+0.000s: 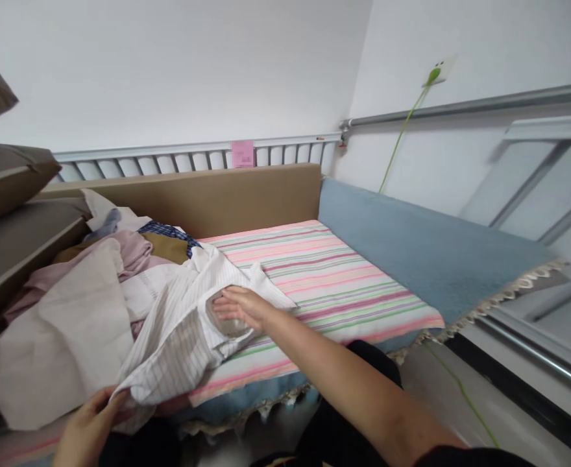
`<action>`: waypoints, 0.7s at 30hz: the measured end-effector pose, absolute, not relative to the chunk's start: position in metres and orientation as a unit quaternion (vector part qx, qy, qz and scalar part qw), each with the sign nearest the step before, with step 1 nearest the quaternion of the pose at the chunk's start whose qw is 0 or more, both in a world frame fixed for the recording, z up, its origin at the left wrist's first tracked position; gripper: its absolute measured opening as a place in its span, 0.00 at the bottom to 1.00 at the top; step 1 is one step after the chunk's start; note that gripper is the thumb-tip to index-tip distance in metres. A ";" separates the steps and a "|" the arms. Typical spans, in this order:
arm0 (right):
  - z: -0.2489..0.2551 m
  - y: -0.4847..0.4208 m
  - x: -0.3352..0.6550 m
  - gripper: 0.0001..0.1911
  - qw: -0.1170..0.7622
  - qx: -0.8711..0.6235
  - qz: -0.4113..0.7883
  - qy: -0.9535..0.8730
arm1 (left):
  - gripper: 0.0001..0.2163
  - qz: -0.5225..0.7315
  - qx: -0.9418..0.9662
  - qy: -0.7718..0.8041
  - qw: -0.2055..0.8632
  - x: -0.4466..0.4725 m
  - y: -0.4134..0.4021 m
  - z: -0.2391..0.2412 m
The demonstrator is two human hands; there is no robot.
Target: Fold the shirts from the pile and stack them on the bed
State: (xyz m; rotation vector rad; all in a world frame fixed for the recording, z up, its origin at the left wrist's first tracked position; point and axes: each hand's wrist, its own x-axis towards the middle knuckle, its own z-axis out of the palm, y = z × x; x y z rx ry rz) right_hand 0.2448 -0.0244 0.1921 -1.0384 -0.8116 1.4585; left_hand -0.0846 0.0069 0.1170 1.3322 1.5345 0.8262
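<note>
A white striped shirt (176,350) lies loosely spread over the near part of the sofa. My left hand (88,425) pinches its near left edge between thumb and fingers. Over the shirt's round opening, where a beige inside shows, is my right hand (241,308), its fingers stretched out and apart. Whether the right fingers touch the cloth I cannot tell. Left of the shirt is a heap of clothes, with a cream garment (84,318), a pink garment (132,253), a mustard cloth (167,248) and a dark blue checked cloth (161,228).
A striped sheet (344,285) covers the seat. Brown cushions (13,175) are stacked at left. Behind stand a brown backrest (217,201) and a white radiator (159,162). A blue fringed cover (412,246) drapes the right side, where a green cable (402,130) hangs from a socket.
</note>
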 end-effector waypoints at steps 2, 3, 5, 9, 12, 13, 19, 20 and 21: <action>0.179 -0.024 0.272 0.14 0.504 -0.579 0.478 -0.426 | 0.20 0.314 0.530 0.619 0.488 -0.089 0.023 0.113; 0.170 -0.029 0.288 0.15 0.466 -0.643 0.406 -0.452 | 0.19 0.304 0.533 0.616 0.495 -0.091 0.030 0.105; 0.146 -0.043 0.325 0.16 0.421 -0.711 0.333 -0.454 | 0.20 0.273 0.548 0.609 0.504 -0.097 0.039 0.087; 0.108 -0.068 0.384 0.18 0.363 -0.779 0.268 -0.437 | 0.22 0.245 0.568 0.631 0.468 -0.096 0.041 0.064; 0.094 -0.071 0.398 0.19 0.338 -0.787 0.255 -0.449 | 0.21 0.241 0.572 0.645 0.446 -0.087 0.035 0.069; 0.092 -0.070 0.398 0.19 0.332 -0.784 0.259 -0.456 | 0.20 0.238 0.576 0.645 0.442 -0.084 0.034 0.072; 0.097 -0.060 0.397 0.06 0.312 -0.770 0.297 -0.471 | 0.23 0.244 0.613 0.628 0.412 -0.082 0.038 0.110; 0.103 -0.061 0.399 0.07 0.321 -0.767 0.297 -0.470 | 0.23 0.246 0.624 0.621 0.406 -0.085 0.040 0.121; 0.112 -0.062 0.401 0.08 0.331 -0.765 0.295 -0.467 | 0.23 0.256 0.639 0.610 0.392 -0.088 0.040 0.134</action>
